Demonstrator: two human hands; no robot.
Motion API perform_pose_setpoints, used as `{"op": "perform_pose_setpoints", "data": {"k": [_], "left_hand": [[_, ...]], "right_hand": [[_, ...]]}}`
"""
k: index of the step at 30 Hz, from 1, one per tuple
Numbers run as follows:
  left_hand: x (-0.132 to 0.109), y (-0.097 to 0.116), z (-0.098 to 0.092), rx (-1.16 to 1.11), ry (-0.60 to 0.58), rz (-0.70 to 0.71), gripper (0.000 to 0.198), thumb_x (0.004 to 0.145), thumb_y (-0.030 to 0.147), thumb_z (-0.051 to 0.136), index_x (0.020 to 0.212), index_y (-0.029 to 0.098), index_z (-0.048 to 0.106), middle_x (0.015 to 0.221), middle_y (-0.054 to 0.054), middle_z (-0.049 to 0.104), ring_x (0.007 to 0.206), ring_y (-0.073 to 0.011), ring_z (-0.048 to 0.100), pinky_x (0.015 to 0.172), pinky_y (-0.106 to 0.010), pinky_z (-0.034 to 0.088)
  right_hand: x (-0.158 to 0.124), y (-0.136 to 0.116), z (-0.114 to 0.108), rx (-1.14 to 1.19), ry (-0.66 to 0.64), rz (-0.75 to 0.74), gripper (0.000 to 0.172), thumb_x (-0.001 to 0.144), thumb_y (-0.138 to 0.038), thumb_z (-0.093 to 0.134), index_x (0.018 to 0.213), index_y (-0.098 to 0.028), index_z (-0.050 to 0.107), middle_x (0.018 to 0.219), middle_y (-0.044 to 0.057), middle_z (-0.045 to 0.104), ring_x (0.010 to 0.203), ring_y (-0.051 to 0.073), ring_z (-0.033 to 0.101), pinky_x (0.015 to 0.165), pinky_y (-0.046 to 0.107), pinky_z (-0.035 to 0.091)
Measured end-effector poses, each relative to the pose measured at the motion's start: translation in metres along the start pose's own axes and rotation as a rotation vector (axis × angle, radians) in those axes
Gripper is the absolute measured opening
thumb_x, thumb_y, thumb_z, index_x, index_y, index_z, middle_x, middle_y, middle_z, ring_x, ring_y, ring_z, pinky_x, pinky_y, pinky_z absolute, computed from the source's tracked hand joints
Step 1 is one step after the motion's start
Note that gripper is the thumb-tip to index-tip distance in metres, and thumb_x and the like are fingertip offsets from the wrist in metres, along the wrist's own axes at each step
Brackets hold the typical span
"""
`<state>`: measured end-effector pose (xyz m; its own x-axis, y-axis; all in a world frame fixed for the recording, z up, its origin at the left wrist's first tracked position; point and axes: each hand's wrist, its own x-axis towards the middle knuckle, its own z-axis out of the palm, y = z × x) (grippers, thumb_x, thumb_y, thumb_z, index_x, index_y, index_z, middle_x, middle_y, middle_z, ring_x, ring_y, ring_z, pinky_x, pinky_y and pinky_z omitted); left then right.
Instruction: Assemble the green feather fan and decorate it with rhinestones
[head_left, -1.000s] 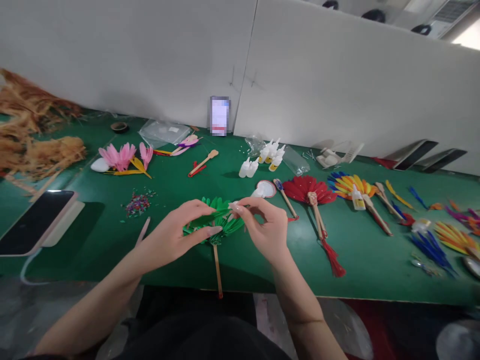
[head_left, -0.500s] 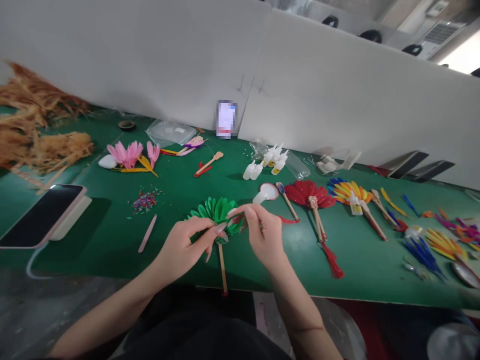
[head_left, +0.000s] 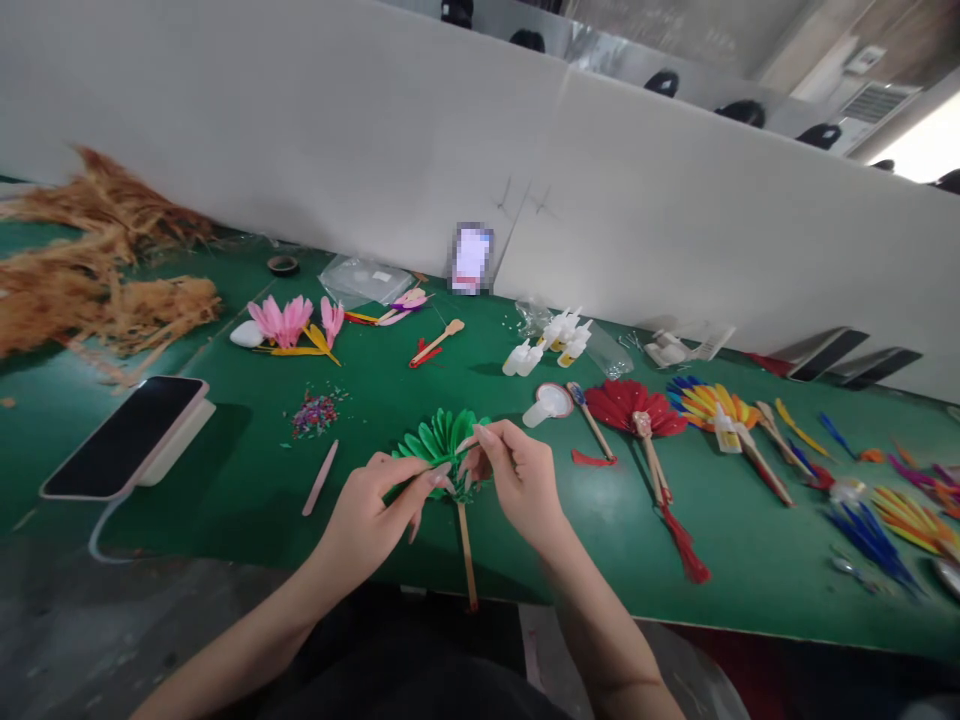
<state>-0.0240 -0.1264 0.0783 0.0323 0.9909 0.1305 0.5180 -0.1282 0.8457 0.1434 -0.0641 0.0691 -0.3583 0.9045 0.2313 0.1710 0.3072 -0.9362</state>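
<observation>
A small green feather fan with a thin wooden handle lies near the front edge of the green table. My left hand pinches the fan's lower left edge, fingers closed on the feathers. My right hand is closed in a pinch at the fan's right side, on a green feather tip. The handle points toward me and reaches the table's edge.
A phone on a white block lies at the left, with tan straw behind. Pink feathers, glue bottles, a red fan, multicoloured fans, a pink stick and glitter bits lie about. White partitions stand behind.
My view has tilted up and shifted. My left hand slid from lying over the fan to pinching its lower left edge, uncovering the green feathers. The right hand keeps its pinch.
</observation>
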Motion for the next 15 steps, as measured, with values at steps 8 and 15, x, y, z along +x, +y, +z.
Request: {"op": "perform_pose_setpoints", "data": {"k": [8,15], "left_hand": [[-0.007,-0.002,-0.001,0.07,0.079,-0.016,0.034,0.092,0.029,0.048,0.063,0.02,0.062,0.041,0.005,0.055,0.056,-0.0134,0.053,0.061,-0.023,0.04],[-0.005,0.011,0.007,0.098,0.081,0.082,0.031,0.091,0.023,0.048,0.063,0.02,0.059,0.041,0.006,0.056,0.055,-0.0135,0.05,0.057,-0.022,0.037]], "right_hand": [[-0.002,-0.008,0.0,-0.076,0.044,-0.094,0.012,0.086,-0.031,0.065,0.083,-0.02,0.068,0.069,0.001,0.073,0.058,0.012,0.066,0.055,0.022,0.053],[-0.012,-0.009,-0.014,0.02,0.02,-0.059,0.022,0.094,-0.032,0.053,0.079,-0.02,0.063,0.062,-0.001,0.069,0.055,0.011,0.065,0.055,0.022,0.054]]}}
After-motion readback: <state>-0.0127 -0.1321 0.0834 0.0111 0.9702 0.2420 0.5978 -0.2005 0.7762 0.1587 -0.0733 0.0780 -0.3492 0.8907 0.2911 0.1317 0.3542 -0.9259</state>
